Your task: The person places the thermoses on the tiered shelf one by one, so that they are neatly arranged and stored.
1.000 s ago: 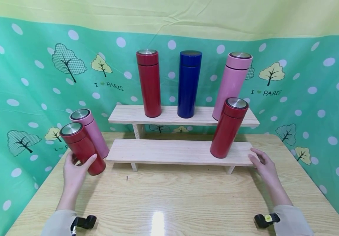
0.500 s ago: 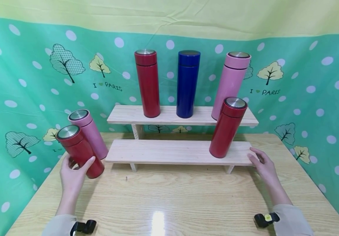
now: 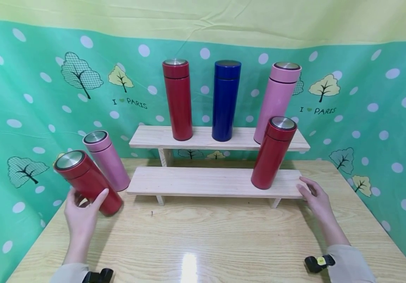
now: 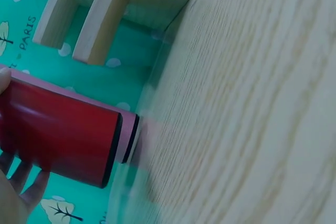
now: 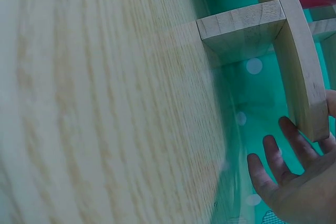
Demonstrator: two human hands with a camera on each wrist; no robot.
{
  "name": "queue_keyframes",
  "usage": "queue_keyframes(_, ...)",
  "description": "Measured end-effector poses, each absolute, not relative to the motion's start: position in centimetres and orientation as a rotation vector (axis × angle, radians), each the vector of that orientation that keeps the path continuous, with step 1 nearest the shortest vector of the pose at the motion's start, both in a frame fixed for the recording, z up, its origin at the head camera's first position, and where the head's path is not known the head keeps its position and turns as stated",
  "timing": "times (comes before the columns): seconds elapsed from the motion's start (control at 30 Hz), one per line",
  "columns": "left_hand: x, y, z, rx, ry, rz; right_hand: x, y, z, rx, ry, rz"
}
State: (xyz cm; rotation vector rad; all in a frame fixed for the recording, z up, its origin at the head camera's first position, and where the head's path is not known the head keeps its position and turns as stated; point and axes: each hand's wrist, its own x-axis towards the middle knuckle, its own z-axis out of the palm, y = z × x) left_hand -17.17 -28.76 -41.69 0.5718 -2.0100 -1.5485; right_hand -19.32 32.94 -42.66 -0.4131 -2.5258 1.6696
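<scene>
At the left of the table, my left hand [image 3: 82, 218] grips a red thermos flask [image 3: 91, 181] with a steel-topped lid, tilted to the left. The left wrist view shows the flask's dark base [image 4: 112, 150] a little off the table. Right behind it stands a pink thermos flask [image 3: 109, 163]. My right hand [image 3: 317, 200] holds the right end of the lower board of a two-step wooden shelf [image 3: 189, 181]. In the right wrist view its thumb is on one side of the board [image 5: 307, 77], with the other fingers [image 5: 296, 137] spread beneath.
Another red flask [image 3: 273, 153] stands on the lower board near its right end. On the upper board [image 3: 201, 135] stand a red flask [image 3: 178, 102], a blue flask [image 3: 225, 102] and a pink flask [image 3: 277, 102]. A green patterned cloth [image 3: 365, 86] hangs behind the table [image 3: 217, 236].
My left hand has moved left and slightly toward me, tilting the red flask further left and drawing it away from the pink one. The right hand stays at the shelf end.
</scene>
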Motion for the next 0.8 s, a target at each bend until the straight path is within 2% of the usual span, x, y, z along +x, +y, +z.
queue_keyframes(0.8, -15.6, -27.0, -39.5, 0.31, -1.745, -1.502, -19.3, 32.8, -42.7, -0.432, -2.504, 1.699)
